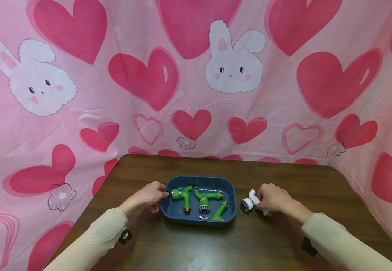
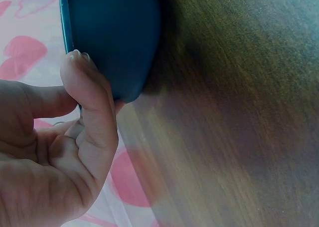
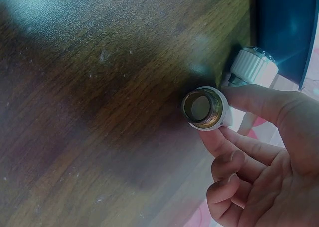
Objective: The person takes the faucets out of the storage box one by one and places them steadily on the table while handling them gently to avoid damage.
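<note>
My left hand (image 1: pixel 151 196) pinches the left end of a blue plastic basin (image 1: pixel 199 223), thumb and curled forefinger on its rim in the left wrist view. To the right of the basin, my right hand (image 1: pixel 273 198) holds a white tap (image 1: pixel 246 204) between thumb and fingers. The tap's threaded metal end (image 3: pixel 202 108) faces the right wrist camera, and its ribbed knob (image 3: pixel 254 67) points toward the basin. Part of its body is hidden by the fingers. Inside the basin lie a green tap (image 1: pixel 186 196) at left, another green tap (image 1: pixel 209 196) mid-basin and a green pipe-like piece (image 1: pixel 220 211) at right.
A small silvery piece (image 1: pixel 203 217) lies near the basin's front wall. Everything stands on a dark brown wooden table (image 1: pixel 196 244). A pink cloth (image 1: pixel 189 98) with hearts and rabbits hangs behind the table and along its sides.
</note>
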